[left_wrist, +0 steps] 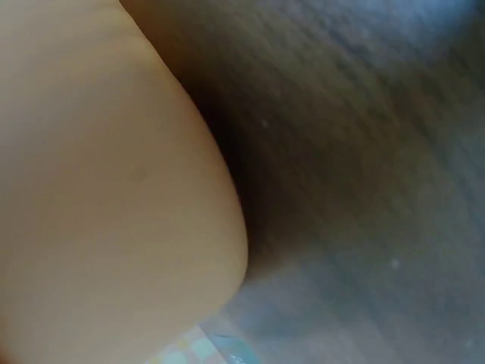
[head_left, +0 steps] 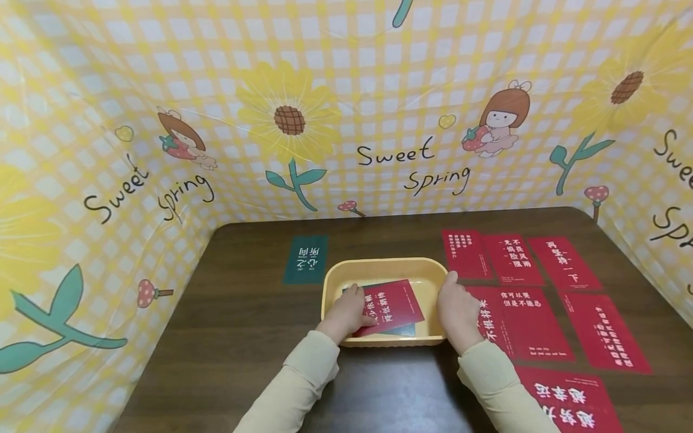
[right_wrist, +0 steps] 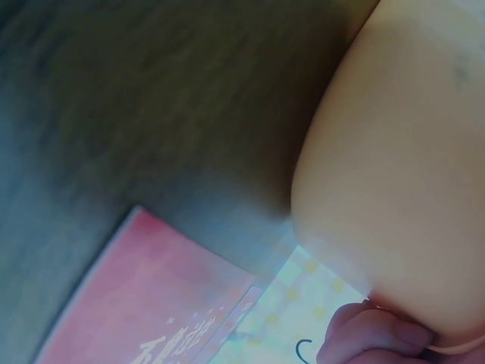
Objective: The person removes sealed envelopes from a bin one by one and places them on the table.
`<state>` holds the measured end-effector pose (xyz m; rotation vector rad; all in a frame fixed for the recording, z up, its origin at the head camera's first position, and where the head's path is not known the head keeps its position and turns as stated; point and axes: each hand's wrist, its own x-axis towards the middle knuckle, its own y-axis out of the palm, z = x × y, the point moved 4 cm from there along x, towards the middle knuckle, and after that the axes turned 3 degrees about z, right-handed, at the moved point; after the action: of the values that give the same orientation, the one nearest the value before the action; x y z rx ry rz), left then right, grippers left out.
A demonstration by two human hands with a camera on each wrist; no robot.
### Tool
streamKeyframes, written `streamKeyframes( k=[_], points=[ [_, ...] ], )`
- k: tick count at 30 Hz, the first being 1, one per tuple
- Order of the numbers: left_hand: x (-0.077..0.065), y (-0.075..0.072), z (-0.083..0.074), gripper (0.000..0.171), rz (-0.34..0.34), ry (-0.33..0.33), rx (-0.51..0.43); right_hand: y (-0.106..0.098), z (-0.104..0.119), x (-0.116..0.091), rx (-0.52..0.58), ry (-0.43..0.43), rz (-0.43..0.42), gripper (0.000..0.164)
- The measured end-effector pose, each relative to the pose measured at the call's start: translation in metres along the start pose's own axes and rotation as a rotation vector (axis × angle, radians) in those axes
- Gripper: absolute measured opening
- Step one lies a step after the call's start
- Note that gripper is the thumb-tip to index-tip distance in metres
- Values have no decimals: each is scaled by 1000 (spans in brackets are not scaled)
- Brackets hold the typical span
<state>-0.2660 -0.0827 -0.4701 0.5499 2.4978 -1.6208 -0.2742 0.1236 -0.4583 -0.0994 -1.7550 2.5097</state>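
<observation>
Red card (head_left: 394, 305) w/ white lettering is held by L hand (head_left: 344, 314) inside yellow tub (head_left: 379, 263) on dark wood counter (head_left: 238, 313). Card's L side is pinched by L fingers, thumb laid over its face; card is set at a slant, btwn tub's walls. Beneath it, teal card (head_left: 402, 330) is mostly covered, only edges shown. Tub's R wall is gripped by R hand (head_left: 459, 310), fingers curled at its outer side; exact placement of hidden fingertips can't be told. Both wrists are covered by cream sleeves (head_left: 311, 368).

To L of tub, near its far L corner, second teal card (head_left: 305, 260) is laid flat on counter. To R, 7 other red cards (head_left: 543, 328) are seen laid out in rough rows: 3 at back, 3 in mid, 1 up front. Nearest mid card is partly hidden by R hand; front one is partly cut off by R sleeve & pic's edge.

Counter is backed on 3 sides by yellow-&-white checked cloth (head_left: 346, 108), printed w/ sunflowers, strawberries, cartoon girls & words "Sweet Spring." In R wrist view, a red card's corner is caught, blurred; L wrist view is largely filled by a blurred pale shape, fingers not shown.
</observation>
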Motion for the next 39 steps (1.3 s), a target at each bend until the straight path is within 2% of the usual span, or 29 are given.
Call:
streamKeyframes(
  k=[3, 9, 18, 26, 33, 39],
  points=[
    [1, -2, 2, 79, -10, -10, -23, 0, 0, 0, -4, -9, -9, 4],
    [2, -4, 4, 75, -37, -17, -10, 1, 0, 1, -8, -14, -10, 5],
    [3, -4, 4, 87, -114, -15, -7, 1, 1, 0, -9, -18, -19, 4],
    [0, -5, 3, 77, -180, 10, 21, 1, 1, 1, -2, -10, -12, 5],
    [-1, -10, 3, 77, -204, 47, -33, 1, 1, 1, 4, -7, -8, 5],
    [-2, -23, 4, 57, -233, 38, -114, 0, 1, 1, 4, -10, -13, 4]
  ],
)
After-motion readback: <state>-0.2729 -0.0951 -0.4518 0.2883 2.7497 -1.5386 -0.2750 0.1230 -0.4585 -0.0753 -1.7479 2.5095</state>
